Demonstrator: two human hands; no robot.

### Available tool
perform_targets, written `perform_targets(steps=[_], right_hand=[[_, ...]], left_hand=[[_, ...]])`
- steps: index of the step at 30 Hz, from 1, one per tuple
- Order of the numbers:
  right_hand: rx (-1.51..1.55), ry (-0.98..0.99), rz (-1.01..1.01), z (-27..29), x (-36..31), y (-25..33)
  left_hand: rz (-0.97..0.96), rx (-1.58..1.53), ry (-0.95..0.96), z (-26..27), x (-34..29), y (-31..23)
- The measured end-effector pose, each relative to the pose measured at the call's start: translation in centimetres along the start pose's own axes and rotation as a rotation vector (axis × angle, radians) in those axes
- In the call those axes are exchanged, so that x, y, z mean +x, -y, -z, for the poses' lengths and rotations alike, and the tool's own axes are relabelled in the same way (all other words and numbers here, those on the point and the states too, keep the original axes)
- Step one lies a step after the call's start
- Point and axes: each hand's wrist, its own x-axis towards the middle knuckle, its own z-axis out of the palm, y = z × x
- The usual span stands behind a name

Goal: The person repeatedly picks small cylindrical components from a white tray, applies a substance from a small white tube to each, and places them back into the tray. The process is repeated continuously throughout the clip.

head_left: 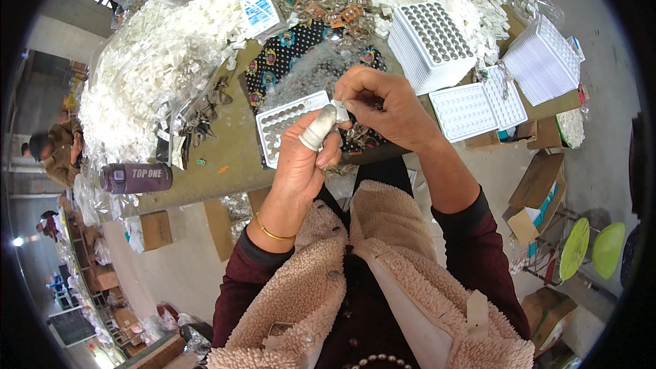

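You seem to be working a small white piece [340, 109] above the table's [229, 135] near edge, beside the white tray [320, 101]. Your right hand [391, 106] pinches it; whether your left hand's [298, 159] fingers clamp it, I cannot tell. Next calls for steady fingertips.

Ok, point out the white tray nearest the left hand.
It's the tray partly hidden behind the left hand, lying by itself; the other white trays are all further right, some stacked, others lying loose.
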Motion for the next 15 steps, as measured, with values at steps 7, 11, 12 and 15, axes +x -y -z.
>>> perform_targets(steps=[7, 11, 12, 15], right_hand=[[-0.059, 0.002, 0.044, -0.2, 0.0, -0.5], [0.037, -0.06, -0.018, 0.0, 0.2, -0.2], [0.132, -0.123, -0.115, 0.2, 0.1, 0.0], [0.37, -0.232, -0.318, 1.4, 0.0, 0.7]], left_hand=[[-0.021, 0.034, -0.038, -0.4, -0.1, 0.2], [-0.03, 0.013, 0.0, -0.5, 0.2, -0.3], [-0.035, 0.019, 0.004, -0.5, 0.3, -0.6], [-0.081, 0.044, 0.005, -0.4, 0.3, -1.4]])
